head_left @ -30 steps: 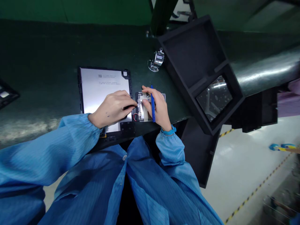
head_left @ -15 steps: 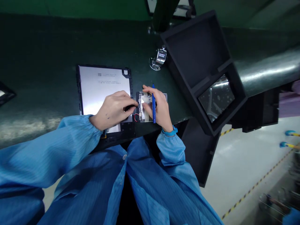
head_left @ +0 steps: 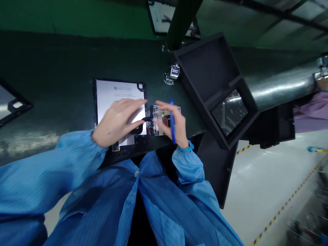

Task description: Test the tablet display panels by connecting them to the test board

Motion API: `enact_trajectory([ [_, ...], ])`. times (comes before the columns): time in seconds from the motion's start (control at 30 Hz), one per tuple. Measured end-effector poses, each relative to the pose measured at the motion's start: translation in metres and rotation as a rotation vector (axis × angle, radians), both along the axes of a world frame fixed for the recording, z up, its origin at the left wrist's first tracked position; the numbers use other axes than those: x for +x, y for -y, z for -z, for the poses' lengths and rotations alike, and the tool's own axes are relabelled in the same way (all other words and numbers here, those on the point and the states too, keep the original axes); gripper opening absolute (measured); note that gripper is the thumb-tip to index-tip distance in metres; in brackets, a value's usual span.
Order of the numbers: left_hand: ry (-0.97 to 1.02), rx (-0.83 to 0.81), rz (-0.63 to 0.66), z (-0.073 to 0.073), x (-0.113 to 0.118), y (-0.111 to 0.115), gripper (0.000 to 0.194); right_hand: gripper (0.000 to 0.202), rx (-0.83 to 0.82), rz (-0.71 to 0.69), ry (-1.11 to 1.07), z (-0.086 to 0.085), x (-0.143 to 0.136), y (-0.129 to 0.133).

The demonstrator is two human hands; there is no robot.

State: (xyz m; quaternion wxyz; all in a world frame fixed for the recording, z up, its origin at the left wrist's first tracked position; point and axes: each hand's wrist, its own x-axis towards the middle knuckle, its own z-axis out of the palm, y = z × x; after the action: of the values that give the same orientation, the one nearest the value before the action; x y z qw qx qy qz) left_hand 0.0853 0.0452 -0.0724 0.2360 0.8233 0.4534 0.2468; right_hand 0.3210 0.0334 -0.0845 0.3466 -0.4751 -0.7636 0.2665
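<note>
My left hand (head_left: pixel 115 119) hovers over a tablet screen panel (head_left: pixel 105 94), thumb and fingers apart, holding nothing. The panel lies with its silver, printed back facing up in a black frame. Close to my left thumb, a black flex cable (head_left: pixel 147 119) runs from the panel to a small circuit board (head_left: pixel 156 117) with tape across it and a red wire (head_left: pixel 150 130) at its corner. Above the board is my right hand (head_left: pixel 180 127), its thumb and index finger spread. A blue pen (head_left: pixel 172 119) is tucked among the fingers of that hand.
Beyond my right hand stands a chrome tally counter (head_left: pixel 172 74). A black foam tray (head_left: pixel 205 94) holds a clear-wrapped pane (head_left: pixel 230 112). Other panels lie at the far left (head_left: pixel 7 102) and behind the green post (head_left: pixel 180 24). A co-worker's purple sleeve (head_left: pixel 310 111) shows at right.
My left fingers have opened and drawn back from the board's edge, uncovering the black flex cable. My right hand has lifted slightly, with the pen still in it. The camera view has shifted.
</note>
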Motion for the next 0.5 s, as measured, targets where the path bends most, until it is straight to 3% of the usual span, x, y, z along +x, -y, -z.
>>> enact_trajectory([
  [0.07,0.056,-0.133,-0.187,-0.012,-0.031,0.020,0.072,0.073,-0.053,-0.229,0.142,-0.004,-0.002,0.007],
  [0.13,0.205,-0.402,-0.391,-0.024,-0.061,0.042,0.087,0.099,-0.105,-0.337,0.258,-0.005,-0.006,0.013],
  [0.23,0.464,-0.891,-0.661,-0.040,-0.087,0.066,0.075,0.110,-0.137,-0.351,0.319,0.000,-0.011,0.017],
  [0.3,0.597,-1.064,-0.777,-0.045,-0.090,0.068,0.054,0.111,-0.126,-0.340,0.320,0.004,-0.011,0.017],
  [0.4,0.751,-1.100,-0.829,-0.048,-0.083,0.050,0.026,0.113,-0.103,-0.329,0.290,0.009,-0.008,0.016],
  [0.47,0.746,-1.085,-0.709,-0.054,-0.077,0.033,0.037,0.114,-0.126,-0.334,0.228,0.008,-0.005,0.014],
  [0.5,0.675,-0.973,-0.579,-0.059,-0.073,0.026,0.044,0.113,-0.156,-0.333,0.169,0.006,-0.004,0.013],
])
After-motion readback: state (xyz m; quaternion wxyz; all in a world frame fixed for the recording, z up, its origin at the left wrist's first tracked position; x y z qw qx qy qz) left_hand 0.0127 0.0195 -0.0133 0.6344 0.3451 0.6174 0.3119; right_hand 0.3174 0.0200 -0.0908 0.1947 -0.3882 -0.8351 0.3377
